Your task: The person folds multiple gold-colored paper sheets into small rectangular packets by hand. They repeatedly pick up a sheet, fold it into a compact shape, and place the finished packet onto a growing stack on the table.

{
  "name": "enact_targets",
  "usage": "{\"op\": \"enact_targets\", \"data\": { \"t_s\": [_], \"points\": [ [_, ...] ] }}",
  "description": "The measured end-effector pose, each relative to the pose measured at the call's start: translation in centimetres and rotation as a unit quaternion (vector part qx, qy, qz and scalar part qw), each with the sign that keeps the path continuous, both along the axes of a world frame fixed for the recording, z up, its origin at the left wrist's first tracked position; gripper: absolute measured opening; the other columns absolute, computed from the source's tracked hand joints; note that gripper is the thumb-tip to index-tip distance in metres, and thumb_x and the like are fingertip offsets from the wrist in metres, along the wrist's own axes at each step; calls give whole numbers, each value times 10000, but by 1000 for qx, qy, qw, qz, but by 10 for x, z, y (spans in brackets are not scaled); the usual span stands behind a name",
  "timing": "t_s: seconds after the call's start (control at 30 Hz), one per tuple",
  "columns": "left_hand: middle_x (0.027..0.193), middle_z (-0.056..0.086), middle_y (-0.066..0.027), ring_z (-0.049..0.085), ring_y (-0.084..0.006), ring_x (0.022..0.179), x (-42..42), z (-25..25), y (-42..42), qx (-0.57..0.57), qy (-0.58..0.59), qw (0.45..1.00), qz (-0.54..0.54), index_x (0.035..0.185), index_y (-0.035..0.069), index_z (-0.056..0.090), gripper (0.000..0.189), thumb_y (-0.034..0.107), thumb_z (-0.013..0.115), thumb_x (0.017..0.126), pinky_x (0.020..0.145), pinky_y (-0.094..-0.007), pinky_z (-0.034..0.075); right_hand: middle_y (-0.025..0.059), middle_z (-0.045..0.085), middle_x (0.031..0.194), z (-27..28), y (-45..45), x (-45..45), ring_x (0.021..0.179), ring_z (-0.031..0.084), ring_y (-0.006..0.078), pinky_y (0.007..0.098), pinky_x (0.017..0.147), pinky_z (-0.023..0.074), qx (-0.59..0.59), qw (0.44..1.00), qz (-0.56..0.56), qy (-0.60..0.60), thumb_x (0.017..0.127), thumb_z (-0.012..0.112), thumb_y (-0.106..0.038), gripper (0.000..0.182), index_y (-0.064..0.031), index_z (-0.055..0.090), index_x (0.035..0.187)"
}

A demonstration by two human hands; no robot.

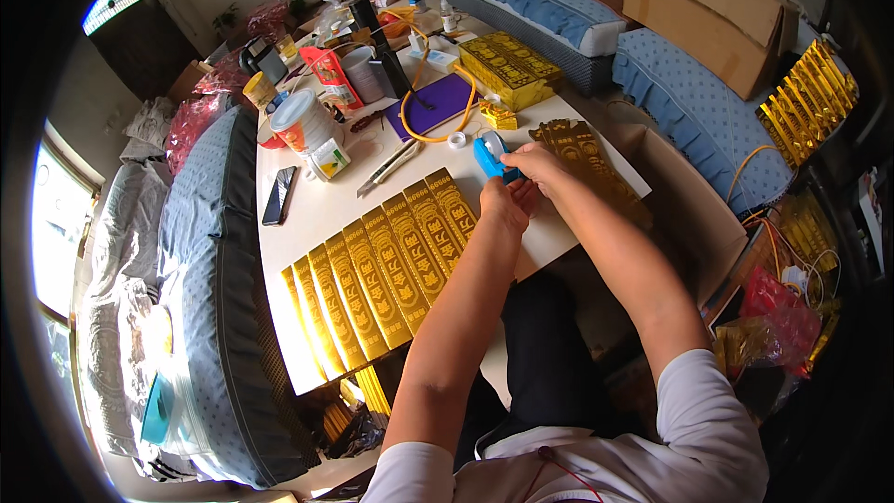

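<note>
A blue tape dispenser (487,161) with a roll of clear tape is held up over the right part of the white table (377,223). My left hand (504,204) grips it from below. The fingertips of my right hand (536,166) pinch at its right side, beside the tape roll. Left of my hands, a row of gold foil strips (380,262) with printed characters lies side by side along the table's near edge. More gold foil sheets (569,147) lie beyond my right forearm.
A utility knife (389,166), a phone (280,195), a white tape roll (457,140), plastic tubs (305,119) and a purple book (436,106) occupy the table. Gold boxes (510,66) stand at its far edge. An open carton (688,202) sits at right, a blue-covered sofa (209,279) at left.
</note>
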State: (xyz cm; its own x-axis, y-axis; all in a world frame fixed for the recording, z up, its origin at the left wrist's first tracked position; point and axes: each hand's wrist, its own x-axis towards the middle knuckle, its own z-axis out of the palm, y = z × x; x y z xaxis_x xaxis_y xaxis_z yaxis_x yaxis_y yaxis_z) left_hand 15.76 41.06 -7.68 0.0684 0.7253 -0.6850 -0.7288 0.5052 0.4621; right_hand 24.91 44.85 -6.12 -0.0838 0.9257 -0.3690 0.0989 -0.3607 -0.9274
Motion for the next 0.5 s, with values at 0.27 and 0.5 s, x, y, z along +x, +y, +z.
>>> {"op": "enact_targets", "data": {
  "t_s": [0.27, 0.5],
  "points": [
    [1025, 684, -193, 679, -318, 878, -2, -9, 8, -36, -35, 998, 23, 1099, -29, 584, 482, 361, 307, 1042, 767, -415, 560, -51, 604, 805, 38, -124, 45, 679, 465, 29, 220, 607, 374, 101, 993, 44, 49, 912, 726, -283, 209, -87, 657, 887],
    [1047, 688, -194, 698, -299, 869, 0, -21, 16, -28, -30, 999, 33, 1108, -27, 568, 415, 334, 376, 1041, 664, -367, 588, -40, 571, 795, 33, -317, 140, 646, 433, 23, 175, 576, 341, -48, 980, 0, 191, 925, 706, -120, 95, -53, 641, 942]
  ]
}}
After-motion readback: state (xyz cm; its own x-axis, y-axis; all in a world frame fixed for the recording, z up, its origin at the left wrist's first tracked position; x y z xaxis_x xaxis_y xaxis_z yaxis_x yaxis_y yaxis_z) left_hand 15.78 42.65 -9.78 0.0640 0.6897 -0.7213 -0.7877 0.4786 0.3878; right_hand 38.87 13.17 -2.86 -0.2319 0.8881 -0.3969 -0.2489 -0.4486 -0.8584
